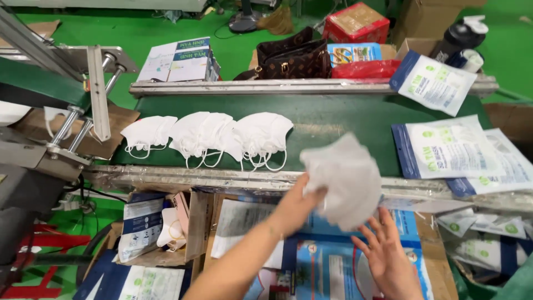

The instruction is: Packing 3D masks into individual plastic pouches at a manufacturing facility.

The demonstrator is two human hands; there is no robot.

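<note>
While the left hand (297,203) pinches a blurred stack of white face masks (343,180) at its lower left edge, thumb and fingers closed on the fabric, the stack hangs in the air just above the near metal rail (194,176) of the green conveyor belt (333,119), tilted as if gripped only from one side. Below and to the right of it, the right hand (388,258) is spread, palm up, fingers apart and empty, just under the stack without clearly touching it, a pose that seems meant to support or catch the masks. Beyond the left hand, further along the belt, three more piles of white masks (208,136) lie side by side with ear loops trailing toward the rail. To the right of the hands, printed blue-and-white pouches (444,147) overlap on the belt's end. Beneath the forearm, open cardboard boxes (191,225) hold more packaging. Motion blur hides how many masks are in the held stack, and the right wrist is cut off by the frame's bottom edge.
</note>
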